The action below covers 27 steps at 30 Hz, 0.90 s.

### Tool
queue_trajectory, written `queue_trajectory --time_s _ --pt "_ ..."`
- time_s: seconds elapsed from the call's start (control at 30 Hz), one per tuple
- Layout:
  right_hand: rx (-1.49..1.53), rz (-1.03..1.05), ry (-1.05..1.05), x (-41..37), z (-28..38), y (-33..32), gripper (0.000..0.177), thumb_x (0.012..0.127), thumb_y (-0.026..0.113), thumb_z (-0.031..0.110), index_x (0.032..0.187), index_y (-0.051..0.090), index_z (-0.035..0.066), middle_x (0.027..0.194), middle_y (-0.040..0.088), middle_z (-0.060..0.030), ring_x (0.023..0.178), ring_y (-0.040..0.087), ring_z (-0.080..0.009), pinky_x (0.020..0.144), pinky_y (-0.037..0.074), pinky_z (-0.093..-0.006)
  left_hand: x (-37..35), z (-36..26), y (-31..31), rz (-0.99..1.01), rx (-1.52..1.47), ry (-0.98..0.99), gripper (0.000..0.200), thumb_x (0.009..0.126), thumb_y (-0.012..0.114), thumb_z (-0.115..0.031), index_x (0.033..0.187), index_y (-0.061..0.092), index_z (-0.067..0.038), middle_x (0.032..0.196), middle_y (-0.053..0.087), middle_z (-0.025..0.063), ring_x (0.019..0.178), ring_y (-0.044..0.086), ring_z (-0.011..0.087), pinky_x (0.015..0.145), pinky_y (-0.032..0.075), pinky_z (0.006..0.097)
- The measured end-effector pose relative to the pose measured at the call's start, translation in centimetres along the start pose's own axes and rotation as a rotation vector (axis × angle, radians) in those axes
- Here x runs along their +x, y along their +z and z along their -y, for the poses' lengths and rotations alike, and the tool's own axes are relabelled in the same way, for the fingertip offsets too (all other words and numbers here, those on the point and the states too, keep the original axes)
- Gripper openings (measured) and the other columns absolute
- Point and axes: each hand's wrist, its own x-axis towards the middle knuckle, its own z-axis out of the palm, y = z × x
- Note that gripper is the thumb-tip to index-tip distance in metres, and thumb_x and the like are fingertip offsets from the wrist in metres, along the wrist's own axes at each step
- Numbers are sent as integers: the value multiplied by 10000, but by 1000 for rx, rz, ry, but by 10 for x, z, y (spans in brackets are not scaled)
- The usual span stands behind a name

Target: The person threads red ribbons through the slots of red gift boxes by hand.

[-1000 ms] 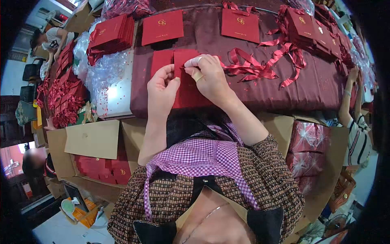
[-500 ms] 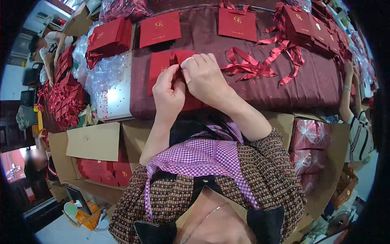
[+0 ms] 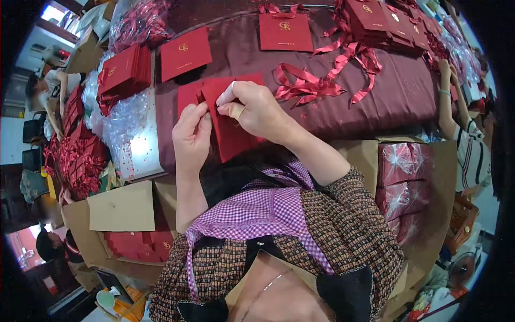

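A red paper gift bag (image 3: 228, 140) stands tilted between my hands, its top edge close to my fingertips. My left hand (image 3: 192, 131) is closed, with thumb and fingertips pinched at the bag's left edge; a small dark red piece, perhaps ribbon, shows there. My right hand (image 3: 256, 111), with a white covering on one fingertip and a tan band on another finger, pinches at the upper edge from the right. Fingers hide the exact grip. More red card lies flat behind the hands. To the right lie loose red satin ribbons (image 3: 311, 88).
Finished-looking red bags, one at the left (image 3: 185, 53) and one with a ribbon handle (image 3: 286, 32), lie on the dark red cloth (image 3: 397, 96). A bag stack (image 3: 124, 72) is at left. Open cartons (image 3: 122, 206) flank me; the right one holds wrapped packs (image 3: 399, 185). Other people work on both sides.
The view has shifted, so the table things sit further left. The bag between my hands has tilted and now shows more of its lower part. Both hands stay close together at its edge.
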Motion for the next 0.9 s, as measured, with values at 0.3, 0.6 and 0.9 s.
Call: queue_trajectory --time_s 0.3,0.6,0.9 --pt "-25 217 -91 8 17 -18 378 738 732 137 1077 587 54 896 605 -106 847 582 -281 780 454 -384 0 5 2 -78 -54 -56 56 837 508 81 870 527 41 777 479 54 718 474 120 663 397 223" --pt "-238 425 -419 26 16 -35 395 792 675 230 1174 607 158 1109 558 -70 1074 494 -262 931 371 -387 -2 -1 -2 25 -283 -212 145 880 466 51 974 576 47 874 550 19 847 506 86 781 404 211" --pt "-100 425 -357 24 11 -32 330 710 752 229 977 610 96 960 606 -27 978 518 -266 879 419 -377 -7 2 -10 225 -293 -282 131 899 485 28 985 581 52 929 584 21 878 514 94 806 413 232"
